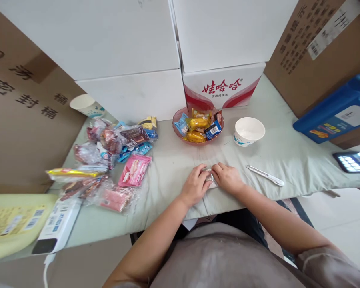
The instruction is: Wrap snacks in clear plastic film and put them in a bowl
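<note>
At the front of the cloth-covered table, my left hand [195,185] and my right hand [228,178] meet with bent fingers. Between them is a small, shiny, whitish-clear packet [211,181], mostly covered by the fingers, so its contents cannot be made out. A white utility knife [265,175] lies to the right of my right hand. Beyond the hands stands a pink glass bowl [180,138] of wrapped snacks, with a white paper bowl [249,130] to its right. A pink snack packet [135,170] lies to the left of my left hand.
Several wrapped snacks [108,142] are piled at the left, near a tipped paper bowl [87,105], a power strip [60,224] and a yellow jug [15,222]. White boxes [132,94] line the back. A blue bottle [336,110] and a phone [352,162] are at the right.
</note>
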A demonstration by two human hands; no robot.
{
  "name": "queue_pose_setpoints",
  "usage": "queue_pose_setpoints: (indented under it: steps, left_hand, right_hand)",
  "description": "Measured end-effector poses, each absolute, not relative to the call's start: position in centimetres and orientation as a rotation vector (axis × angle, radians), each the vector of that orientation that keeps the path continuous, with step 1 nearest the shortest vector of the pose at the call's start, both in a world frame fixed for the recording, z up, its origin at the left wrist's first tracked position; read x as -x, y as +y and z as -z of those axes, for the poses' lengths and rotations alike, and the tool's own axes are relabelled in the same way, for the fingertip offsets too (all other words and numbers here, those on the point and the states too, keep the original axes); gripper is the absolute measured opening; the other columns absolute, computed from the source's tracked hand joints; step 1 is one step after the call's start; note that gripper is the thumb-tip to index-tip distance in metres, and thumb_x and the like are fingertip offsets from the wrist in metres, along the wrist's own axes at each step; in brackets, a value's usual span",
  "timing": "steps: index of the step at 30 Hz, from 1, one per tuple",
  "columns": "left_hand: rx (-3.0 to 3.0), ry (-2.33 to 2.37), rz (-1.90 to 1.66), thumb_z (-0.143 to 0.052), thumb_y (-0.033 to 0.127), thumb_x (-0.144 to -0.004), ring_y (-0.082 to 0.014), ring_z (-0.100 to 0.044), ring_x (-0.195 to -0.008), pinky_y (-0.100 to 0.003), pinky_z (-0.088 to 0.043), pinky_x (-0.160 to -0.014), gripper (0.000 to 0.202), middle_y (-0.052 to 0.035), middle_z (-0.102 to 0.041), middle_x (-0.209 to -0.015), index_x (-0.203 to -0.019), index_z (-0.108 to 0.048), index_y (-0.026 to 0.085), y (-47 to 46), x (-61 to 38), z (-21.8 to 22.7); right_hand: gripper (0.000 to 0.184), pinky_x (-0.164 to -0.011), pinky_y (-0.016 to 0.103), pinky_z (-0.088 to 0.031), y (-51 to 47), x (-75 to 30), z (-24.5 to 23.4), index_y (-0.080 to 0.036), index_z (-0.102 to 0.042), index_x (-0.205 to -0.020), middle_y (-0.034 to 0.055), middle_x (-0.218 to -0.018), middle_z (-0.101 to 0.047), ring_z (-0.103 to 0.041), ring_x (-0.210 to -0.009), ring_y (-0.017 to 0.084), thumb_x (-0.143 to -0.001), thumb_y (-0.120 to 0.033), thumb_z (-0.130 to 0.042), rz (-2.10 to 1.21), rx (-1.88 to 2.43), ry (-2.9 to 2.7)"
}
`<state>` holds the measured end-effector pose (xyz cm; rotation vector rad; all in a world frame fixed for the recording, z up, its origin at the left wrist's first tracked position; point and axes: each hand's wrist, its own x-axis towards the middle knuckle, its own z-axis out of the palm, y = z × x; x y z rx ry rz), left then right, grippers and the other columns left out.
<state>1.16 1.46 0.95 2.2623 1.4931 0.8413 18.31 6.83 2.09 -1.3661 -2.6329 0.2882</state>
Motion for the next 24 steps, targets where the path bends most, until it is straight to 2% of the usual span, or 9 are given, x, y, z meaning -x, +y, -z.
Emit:
queue_pose_setpoints:
  steps: [2,6,10,12,15,17,19,22,24]
  left_hand:
    - [-2.289,1.558,-0.779,-0.057,0.027,-0.088,-0.0273,-0.051,-0.113,-0.046,-0.049,-0.096,0.024,-0.0131,-0.051,-0.126,-0.110,-0.058,0.018,1.5,-1.5,-1.1]
    - [-2.298,1.582,-0.738,-0.064,0.025,-0.084,-0.0279,-0.049,-0.111,-0.047,-0.047,-0.096,0.032,-0.0128,-0.053,-0.124,-0.114,-0.058,0.017,1.6,-1.8,-1.3]
    - [-2.287,1.558,-0.751,-0.062,0.024,-0.084,-0.0283,-0.048,-0.114,-0.049,-0.047,-0.097,0.038,-0.0123,-0.053,-0.124,-0.121,-0.055,0.020,1.7,-1.6,-1.3]
    - [-2.269,1.555,-0.798,-0.060,0.022,-0.084,-0.0282,-0.048,-0.115,-0.049,-0.047,-0.098,0.039,-0.0125,-0.052,-0.124,-0.123,-0.053,0.020,1.6,-1.4,-1.1]
    - [-2.193,1.581,-0.937,-0.054,0.015,-0.085,-0.0256,-0.051,-0.116,-0.046,-0.048,-0.099,0.039,-0.0124,-0.051,-0.124,-0.123,-0.050,0.019,1.4,-0.9,-0.9]
    - [-2.138,1.597,-1.006,-0.050,0.013,-0.086,-0.0235,-0.053,-0.114,-0.043,-0.049,-0.097,0.035,-0.0116,-0.052,-0.122,-0.120,-0.051,0.020,1.3,-0.6,-0.7]
    - [-2.130,1.590,-1.028,-0.049,0.014,-0.086,-0.0225,-0.056,-0.110,-0.042,-0.051,-0.094,0.029,-0.0106,-0.054,-0.118,-0.114,-0.055,0.020,1.2,-0.5,-0.6]
    - [-2.207,1.562,-1.000,-0.050,0.016,-0.087,-0.0227,-0.056,-0.104,-0.042,-0.052,-0.089,0.019,-0.0092,-0.058,-0.111,-0.103,-0.060,0.020,1.3,-0.7,-0.7]
    - [-2.255,1.554,-0.956,-0.052,0.016,-0.087,-0.0229,-0.055,-0.102,-0.042,-0.052,-0.087,0.016,-0.0085,-0.059,-0.108,-0.098,-0.062,0.019,1.4,-1.0,-0.9]
  right_hand:
    - [0.030,-0.063,0.030,-0.036,7.2,-18.9,-2.1,-0.017,-0.063,-0.096,0.0092,-0.086,-0.063,-0.057,-0.073,0.020,-0.099,-0.031,-0.037,-0.242,1.398,-2.601]
    - [0.022,-0.082,0.040,-0.041,8.1,-21.1,-3.2,-0.015,-0.064,-0.099,0.0143,-0.096,-0.062,-0.054,-0.094,0.028,-0.093,-0.021,-0.044,-0.066,1.512,-2.345]
    - [0.025,-0.096,0.044,-0.040,6.5,-21.3,-3.8,-0.019,-0.062,-0.110,0.0121,-0.114,-0.060,-0.048,-0.114,0.026,-0.094,-0.019,-0.043,-0.214,1.044,-2.460]
    - [0.025,-0.095,0.042,-0.042,5.2,-20.5,-3.5,-0.020,-0.061,-0.112,0.0109,-0.115,-0.061,-0.049,-0.112,0.025,-0.095,-0.019,-0.043,-0.299,0.858,-2.632]
    - [0.021,-0.085,0.038,-0.045,4.6,-19.8,-3.4,-0.019,-0.063,-0.105,0.0103,-0.105,-0.063,-0.053,-0.098,0.023,-0.092,-0.015,-0.047,-0.336,0.913,-2.812]
    - [0.022,-0.078,0.033,-0.045,5.9,-20.4,-4.5,-0.019,-0.065,-0.097,0.0080,-0.094,-0.063,-0.054,-0.088,0.021,-0.089,-0.010,-0.046,-0.384,0.929,-2.852]
    - [0.026,-0.078,0.031,-0.045,8.4,-21.9,-6.6,-0.020,-0.066,-0.095,0.0075,-0.091,-0.063,-0.055,-0.087,0.020,-0.088,-0.008,-0.043,-0.364,0.976,-2.736]
    - [0.029,-0.085,0.034,-0.043,13.6,-24.3,-10.4,-0.020,-0.066,-0.104,0.0111,-0.103,-0.063,-0.055,-0.102,0.024,-0.091,-0.014,-0.041,-0.159,1.314,-2.385]
    - [0.025,-0.084,0.036,-0.043,17.4,-25.2,-12.0,-0.019,-0.067,-0.105,0.0129,-0.105,-0.063,-0.056,-0.103,0.027,-0.089,-0.017,-0.048,-0.164,1.698,-2.311]
